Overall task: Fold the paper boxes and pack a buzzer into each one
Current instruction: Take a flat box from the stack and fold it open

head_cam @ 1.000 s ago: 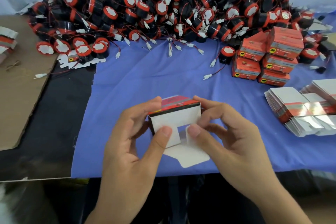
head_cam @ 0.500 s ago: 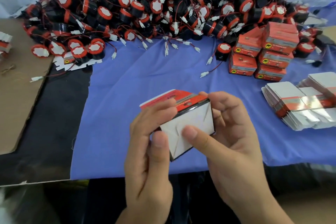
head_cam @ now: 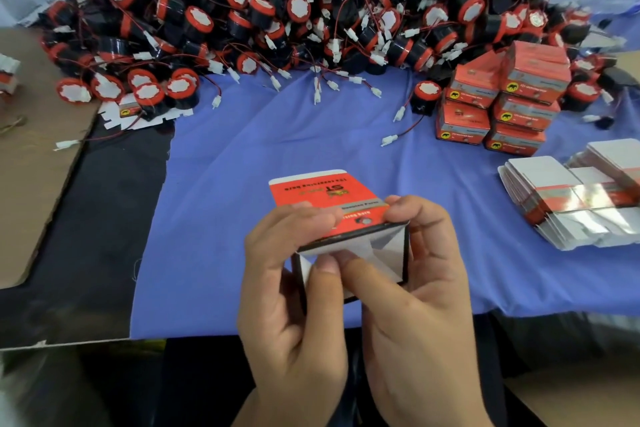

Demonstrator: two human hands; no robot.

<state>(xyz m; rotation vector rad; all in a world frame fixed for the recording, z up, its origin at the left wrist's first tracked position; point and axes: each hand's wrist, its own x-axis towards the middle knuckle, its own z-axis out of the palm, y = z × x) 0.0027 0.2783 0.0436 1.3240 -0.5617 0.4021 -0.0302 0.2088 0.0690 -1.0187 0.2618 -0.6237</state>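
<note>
- Both hands grip one paper box (head_cam: pixel 329 196), held between them above the near edge of the blue cloth (head_cam: pixel 277 149).
- Left hand (head_cam: pixel 294 315) curls round the box's left side, with the fingers over the red printed top and the thumb on the white end flap that faces the camera.
- Right hand (head_cam: pixel 422 305) curls round the right side, with the fingertips on the top edge and the thumb pressing the same white end, touching the left thumb.
- Far end of the box is open, its red lid flap sticking out away from the person.
- Near-end white flaps are partly folded in.
- Pile of buzzers (head_cam: pixel 277 10) fills the far side of the cloth: black bodies, red rims, white stickers, red wires with white plugs.
- Single buzzer (head_cam: pixel 424 95) sits just left of the stack of closed red boxes (head_cam: pixel 502 100) at right.
- Flat box blanks (head_cam: pixel 571 204) are stacked at the right edge, nearer than the closed boxes.
- Brown cardboard sheet (head_cam: pixel 27 149) lies at left, with a black surface (head_cam: pixel 86 236) between it and the cloth.
</note>
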